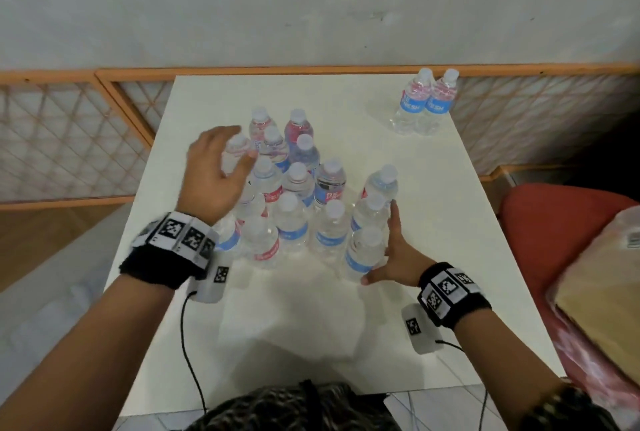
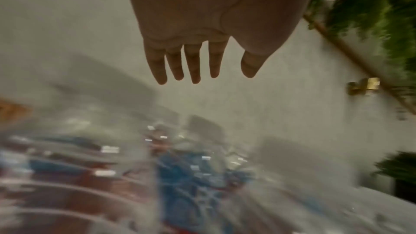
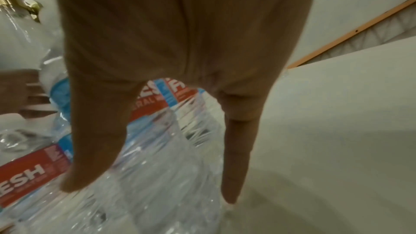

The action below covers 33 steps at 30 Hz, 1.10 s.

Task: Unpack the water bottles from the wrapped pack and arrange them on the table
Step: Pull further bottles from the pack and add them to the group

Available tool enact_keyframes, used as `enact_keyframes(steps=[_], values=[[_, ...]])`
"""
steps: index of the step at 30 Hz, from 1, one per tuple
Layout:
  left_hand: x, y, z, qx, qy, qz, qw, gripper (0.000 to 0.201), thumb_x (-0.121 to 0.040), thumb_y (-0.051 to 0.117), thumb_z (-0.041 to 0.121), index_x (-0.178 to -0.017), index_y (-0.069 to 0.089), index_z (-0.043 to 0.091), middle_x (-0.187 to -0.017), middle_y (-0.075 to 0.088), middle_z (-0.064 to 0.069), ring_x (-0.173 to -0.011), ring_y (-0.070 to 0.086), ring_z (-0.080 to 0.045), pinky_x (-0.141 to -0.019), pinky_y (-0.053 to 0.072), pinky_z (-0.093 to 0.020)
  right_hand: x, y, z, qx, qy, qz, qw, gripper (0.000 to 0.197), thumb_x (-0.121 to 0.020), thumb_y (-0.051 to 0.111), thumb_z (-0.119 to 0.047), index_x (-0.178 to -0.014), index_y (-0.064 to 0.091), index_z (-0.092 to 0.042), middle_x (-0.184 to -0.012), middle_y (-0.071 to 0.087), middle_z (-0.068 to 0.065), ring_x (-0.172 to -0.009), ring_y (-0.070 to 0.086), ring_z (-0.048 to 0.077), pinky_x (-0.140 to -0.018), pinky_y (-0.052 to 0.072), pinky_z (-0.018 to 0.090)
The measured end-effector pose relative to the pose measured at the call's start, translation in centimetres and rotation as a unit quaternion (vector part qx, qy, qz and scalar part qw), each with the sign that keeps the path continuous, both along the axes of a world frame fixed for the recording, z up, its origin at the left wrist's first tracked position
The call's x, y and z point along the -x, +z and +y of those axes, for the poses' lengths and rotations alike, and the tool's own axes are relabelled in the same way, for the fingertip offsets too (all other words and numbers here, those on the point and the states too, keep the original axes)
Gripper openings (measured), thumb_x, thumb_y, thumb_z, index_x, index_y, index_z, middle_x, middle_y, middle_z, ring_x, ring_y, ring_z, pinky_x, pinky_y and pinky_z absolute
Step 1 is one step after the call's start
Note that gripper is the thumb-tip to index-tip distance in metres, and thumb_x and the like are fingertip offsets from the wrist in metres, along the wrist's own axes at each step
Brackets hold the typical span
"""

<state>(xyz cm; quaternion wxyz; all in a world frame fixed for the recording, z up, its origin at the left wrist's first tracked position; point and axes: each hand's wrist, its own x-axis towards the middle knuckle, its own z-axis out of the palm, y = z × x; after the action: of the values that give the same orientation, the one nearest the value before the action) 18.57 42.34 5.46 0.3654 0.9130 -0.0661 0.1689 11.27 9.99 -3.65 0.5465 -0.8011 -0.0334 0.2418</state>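
On the white table [image 1: 433, 188] stand roughly sixteen bottles [image 1: 294, 195] clustered mid-table, though overlap blurs the count, plus two bottles [image 1: 424, 103] apart at the far right corner. The left hand [image 1: 216, 172] hovers spread above the cluster; the right hand [image 1: 398, 257] presses straight fingers against its right edge.

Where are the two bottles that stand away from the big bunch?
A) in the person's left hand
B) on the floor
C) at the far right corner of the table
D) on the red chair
C: the two bottles stand side by side at the far right corner of the table, well apart from the big bunch between the hands.
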Motion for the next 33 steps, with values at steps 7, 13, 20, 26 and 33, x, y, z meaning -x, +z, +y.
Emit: enact_keyframes(steps=[7,13,20,26,33], values=[[-1.6,-2.6,4.4,-0.007,0.064,0.207,0.976,0.053,-0.095,0.051,0.042,-0.140,0.043,0.016,-0.144,0.040,-0.013,-0.133,0.039,-0.028,-0.111,0.028,-0.037,-0.9,-1.0,3.4,0.015,0.006,-0.021,1.000,0.146,-0.056,0.089,-0.003,-0.141,-0.029,-0.024,-0.156,0.003,-0.007,-0.143,0.017,0.010,-0.115,0.025,0.038],[-2.5,-2.7,4.2,0.036,0.054,0.239,0.969,0.050,-0.095,0.049,0.042,-0.140,0.043,0.020,-0.144,0.044,-0.005,-0.128,0.046,-0.024,-0.104,0.036,-0.034,-0.9,-1.6,6.7,-0.008,-0.042,-0.048,0.998,0.135,-0.057,0.086,0.004,-0.125,-0.018,-0.048,-0.146,0.011,-0.015,-0.134,0.024,0.001,-0.105,0.027,0.019],[-2.7,-2.3,5.1,0.049,0.026,0.258,0.965,0.039,-0.093,0.052,0.044,-0.129,0.054,0.030,-0.133,0.055,0.000,-0.117,0.055,-0.023,-0.095,0.040,-0.031,-0.4,-1.8,10.0,-0.028,-0.082,-0.068,0.994,0.148,-0.046,0.091,-0.012,-0.135,-0.026,-0.031,-0.150,0.008,-0.008,-0.138,0.020,0.003,-0.110,0.024,0.025],[-2.4,-1.8,6.0,-0.017,0.003,0.245,0.969,0.044,-0.095,0.047,0.044,-0.136,0.047,0.028,-0.142,0.046,-0.001,-0.128,0.045,-0.025,-0.100,0.034,-0.031,-1.4,-2.5,12.1,0.004,-0.095,-0.074,0.993,0.155,-0.034,0.085,-0.041,-0.136,-0.032,-0.040,-0.157,0.003,-0.001,-0.145,0.015,0.017,-0.117,0.023,0.049],[-2.2,-1.4,6.8,-0.166,-0.009,0.281,0.945,0.098,-0.071,0.019,0.084,-0.148,0.027,0.023,-0.152,0.034,-0.006,-0.138,0.033,-0.031,-0.113,0.025,-0.053,-2.1,-1.8,12.8,0.013,-0.071,-0.065,0.995,0.134,-0.054,0.072,-0.011,-0.133,-0.031,-0.041,-0.152,0.007,-0.007,-0.145,0.015,0.017,-0.116,0.025,0.051]])
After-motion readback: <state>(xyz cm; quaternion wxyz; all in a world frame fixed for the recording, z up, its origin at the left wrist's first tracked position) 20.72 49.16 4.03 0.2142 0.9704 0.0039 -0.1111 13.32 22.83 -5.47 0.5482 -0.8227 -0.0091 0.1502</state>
